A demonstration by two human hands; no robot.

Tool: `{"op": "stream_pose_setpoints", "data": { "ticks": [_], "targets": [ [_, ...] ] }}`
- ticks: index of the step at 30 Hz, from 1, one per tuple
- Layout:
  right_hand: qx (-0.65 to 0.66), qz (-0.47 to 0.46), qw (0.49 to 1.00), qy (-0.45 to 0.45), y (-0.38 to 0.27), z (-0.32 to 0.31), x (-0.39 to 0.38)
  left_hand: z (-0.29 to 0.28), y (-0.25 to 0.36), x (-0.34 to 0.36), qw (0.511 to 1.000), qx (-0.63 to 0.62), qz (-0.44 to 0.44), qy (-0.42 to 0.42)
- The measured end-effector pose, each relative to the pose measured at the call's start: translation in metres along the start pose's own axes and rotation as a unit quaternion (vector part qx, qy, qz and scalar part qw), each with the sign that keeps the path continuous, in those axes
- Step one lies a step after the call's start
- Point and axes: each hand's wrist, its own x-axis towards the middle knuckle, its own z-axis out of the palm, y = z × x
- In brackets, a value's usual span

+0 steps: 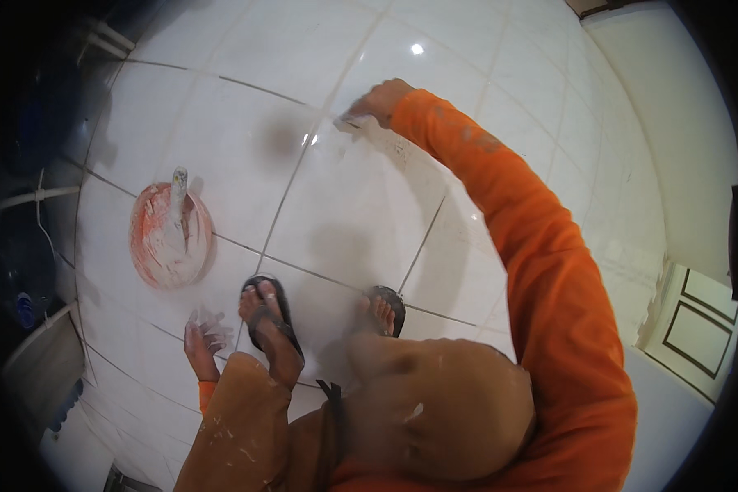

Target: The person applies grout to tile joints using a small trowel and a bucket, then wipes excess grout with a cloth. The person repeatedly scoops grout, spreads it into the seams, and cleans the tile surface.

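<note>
My right hand [377, 102] reaches far forward over the white floor tiles [246, 164]. Its fingers are closed on a small flat greyish piece [353, 121], pressed to the tile by a joint; its exact kind does not show. Low on the left, my left hand [207, 334] hangs beside my knee with fingers apart, smeared with whitish paste and holding nothing. Ahead of it stands a reddish-pink bowl [142, 234] coated inside with pale paste. A tool's paste-marked handle [178, 193] sticks up from the bowl, its lower end partly sunk in the paste.
My sandalled feet [272, 320] rest on the tiles between the bowl and my right arm. Some joints look dark, others filled pale. Pipes [37, 197] and a greyish container [45, 369] line the left side. A white panelled door [697, 328] is at right.
</note>
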Motion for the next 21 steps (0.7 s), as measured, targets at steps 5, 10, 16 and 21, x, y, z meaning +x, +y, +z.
{"op": "stream_pose_setpoints", "data": {
  "ticks": [5, 10, 16, 21],
  "targets": [
    [0.013, -0.006, 0.998, -0.058, 0.002, 0.048, -0.104, -0.015, -0.041, -0.021, 0.993, -0.083, -0.033, 0.074],
    [0.078, 0.04, 0.993, -0.083, -0.033, 0.053, -0.172, -0.01, -0.041, -0.03, 0.993, -0.064, 0.019, 0.096],
    [0.231, 0.212, 0.947, 0.074, -0.026, 0.006, -0.075, 0.005, -0.02, -0.037, 0.993, 0.012, 0.108, 0.056],
    [0.173, 0.315, 0.932, 0.037, -0.089, 0.001, -0.013, -0.008, -0.044, -0.035, 0.997, 0.045, 0.066, 0.022]
  ]
}}
